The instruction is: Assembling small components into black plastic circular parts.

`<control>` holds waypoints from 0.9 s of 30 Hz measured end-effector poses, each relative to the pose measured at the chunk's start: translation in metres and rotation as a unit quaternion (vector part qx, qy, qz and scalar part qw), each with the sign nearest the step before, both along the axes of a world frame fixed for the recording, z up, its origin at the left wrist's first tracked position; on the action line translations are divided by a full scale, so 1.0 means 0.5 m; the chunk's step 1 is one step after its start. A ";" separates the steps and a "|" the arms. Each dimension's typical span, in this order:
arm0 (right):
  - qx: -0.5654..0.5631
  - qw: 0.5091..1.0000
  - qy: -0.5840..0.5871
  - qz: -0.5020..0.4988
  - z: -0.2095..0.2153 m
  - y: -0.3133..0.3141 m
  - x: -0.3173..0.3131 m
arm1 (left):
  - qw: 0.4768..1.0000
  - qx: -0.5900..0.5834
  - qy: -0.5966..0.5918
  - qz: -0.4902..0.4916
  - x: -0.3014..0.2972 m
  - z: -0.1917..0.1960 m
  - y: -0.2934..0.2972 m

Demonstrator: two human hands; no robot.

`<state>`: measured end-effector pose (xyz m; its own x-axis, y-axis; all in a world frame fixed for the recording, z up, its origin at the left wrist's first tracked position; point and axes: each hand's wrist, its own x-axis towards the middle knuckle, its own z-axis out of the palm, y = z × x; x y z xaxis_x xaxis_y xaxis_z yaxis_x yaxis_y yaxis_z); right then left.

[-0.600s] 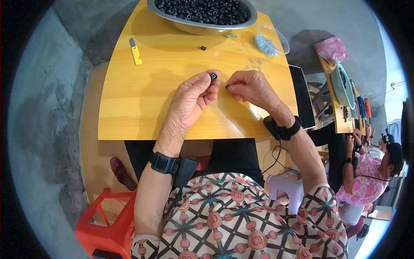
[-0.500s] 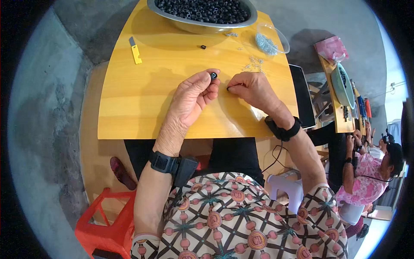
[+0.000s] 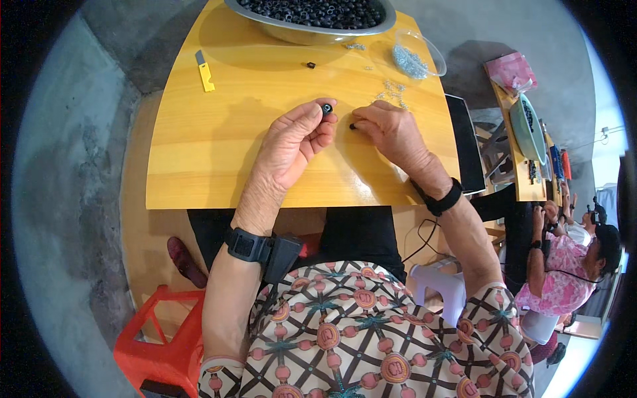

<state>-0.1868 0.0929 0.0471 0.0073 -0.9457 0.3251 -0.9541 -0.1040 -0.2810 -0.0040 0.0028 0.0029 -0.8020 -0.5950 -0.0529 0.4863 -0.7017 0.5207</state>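
Left hand (image 3: 292, 142), centre of frame: fingers closed on a cap (image 3: 327, 109), pinched between thumb and fingertips. Cap is small, round, black, with a pale centre facing the camera. Right hand (image 3: 393, 132), just right of centre: fingers drawn together, gripping a black bit (image 3: 352, 126); its shape is mostly hidden by the fingers.

Handling, judged by eye: cap probably very light, stiff, likely moulded plastic, so not fragile under a normal pinch. Smooth, curved wall may slip or roll if squeezed off-centre. Best hold: opposite sides of the outer wall, pale centre left uncovered. Black bit probably as light and hard; too small for more than a two-finger pinch.

Position: cap sits at the top end of the left fingers, thumb along its near side, above the tabletop (image 3: 199, 152). Black bit shows at the left edge of the right fingers, low beneath them; whether it touches the tabletop, cannot tell. The two pieces are near each other but apart.

Also noted: bowl (image 3: 292, 28) of black pieces, top centre; clear dish (image 3: 434, 61) of shiny bits, upper right; knife (image 3: 205, 74), upper left.
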 end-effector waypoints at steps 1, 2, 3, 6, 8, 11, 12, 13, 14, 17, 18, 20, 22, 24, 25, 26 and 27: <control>0.001 0.999 -0.035 -0.009 0.002 0.001 0.000 | 1.000 -0.001 0.004 -0.004 0.000 -0.003 -0.001; 0.002 0.997 -0.069 -0.019 0.002 0.001 0.000 | 1.000 -0.002 0.008 -0.007 0.001 -0.005 -0.002; 0.002 0.997 -0.069 -0.019 0.000 0.004 -0.003 | 1.000 -0.001 0.008 -0.008 0.000 -0.004 -0.002; -0.006 0.990 -0.137 -0.040 -0.005 0.013 -0.009 | 1.000 0.001 0.003 -0.005 -0.001 -0.003 -0.002; 0.003 0.990 -0.137 -0.032 0.001 0.014 -0.007 | 0.999 -0.003 0.030 -0.015 0.000 -0.011 -0.006; 0.025 0.992 -0.124 -0.014 0.010 0.010 -0.001 | 0.999 0.000 0.033 -0.013 -0.002 -0.013 -0.006; 0.025 0.992 -0.124 -0.015 0.008 0.008 -0.002 | 0.999 -0.001 0.034 -0.014 -0.002 -0.012 -0.006; 0.027 0.991 -0.126 -0.015 0.004 0.005 -0.004 | 0.999 0.001 0.033 -0.018 -0.003 -0.012 -0.007; 0.029 0.991 -0.129 -0.015 0.002 0.002 -0.006 | 0.999 0.002 0.032 -0.022 -0.003 -0.010 -0.007; 0.039 0.995 -0.093 0.001 0.002 -0.006 -0.005 | 1.000 0.008 0.005 -0.003 -0.004 0.006 0.001; 0.039 0.995 -0.094 0.003 0.001 -0.009 -0.005 | 1.000 0.008 0.005 -0.001 -0.003 0.007 0.002; 0.030 0.996 -0.082 0.013 -0.002 -0.014 -0.005 | 1.000 0.010 -0.006 0.004 -0.003 0.007 0.002; 0.026 0.997 -0.068 0.013 -0.003 -0.016 -0.004 | 1.000 0.008 -0.005 0.001 -0.002 0.003 0.000; 0.023 0.998 -0.055 0.012 -0.004 -0.017 -0.004 | 1.000 0.007 -0.005 -0.003 -0.002 0.001 0.000; 0.025 0.998 -0.056 0.006 -0.005 -0.018 -0.004 | 1.000 0.007 -0.005 -0.002 -0.003 0.001 0.000; 0.028 0.998 -0.057 0.000 -0.006 -0.018 -0.004 | 1.000 0.007 -0.005 -0.001 -0.003 0.001 0.000; 0.027 0.998 -0.057 0.000 -0.006 -0.017 -0.005 | 1.000 0.007 -0.005 -0.001 -0.004 0.001 0.000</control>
<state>-0.1893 0.0842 0.0441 -0.0270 -0.9619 0.2719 -0.9153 -0.0856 -0.3936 -0.0058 0.0029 0.0032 -0.8028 -0.5922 -0.0694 0.4790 -0.7098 0.5166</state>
